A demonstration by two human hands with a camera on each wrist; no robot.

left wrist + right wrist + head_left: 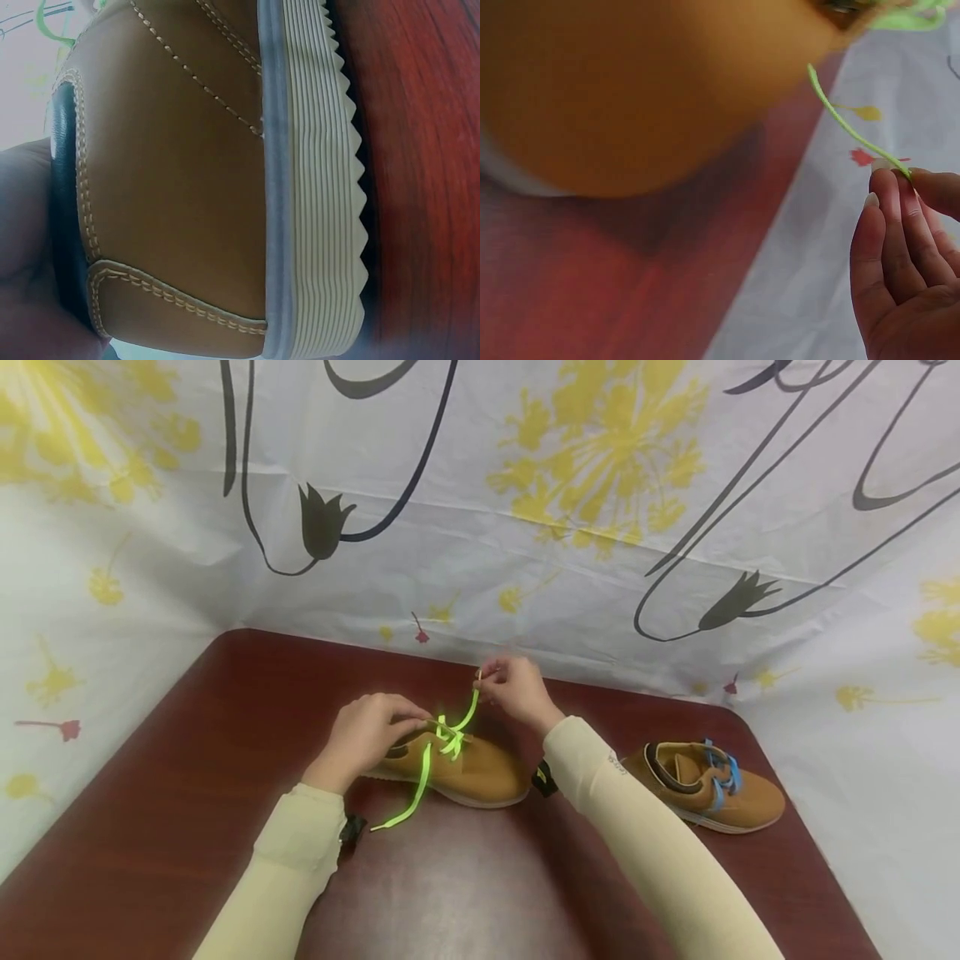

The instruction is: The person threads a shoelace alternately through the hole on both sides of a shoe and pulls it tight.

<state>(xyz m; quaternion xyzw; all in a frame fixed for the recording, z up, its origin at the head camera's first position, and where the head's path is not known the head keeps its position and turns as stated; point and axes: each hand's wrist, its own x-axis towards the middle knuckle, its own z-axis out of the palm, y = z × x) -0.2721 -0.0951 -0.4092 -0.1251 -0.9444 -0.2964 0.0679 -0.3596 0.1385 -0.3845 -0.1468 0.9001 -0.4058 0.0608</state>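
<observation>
A tan shoe (487, 772) with a pale ridged sole stands on the table, toe to the right. Neon green shoelace (452, 739) crosses its front, and one loose end (405, 810) trails down the near side onto the table. My left hand (369, 731) reaches over the shoe's opening, thumb and forefinger pinching the flap by the laces. In the left wrist view, part of that hand (26, 247) shows behind the dark collar (66, 202). Beyond the shoe, my right hand (517, 689) pinches the lace's other end, drawn up from the eyelets; the right wrist view shows the lace (847, 127) between thumb and fingertips.
A second tan shoe (738, 797) with blue laces (723, 777) stands at the table's right, beside my right forearm. The dark red table (187, 777) meets a patterned white cloth (450, 568) at the back and sides.
</observation>
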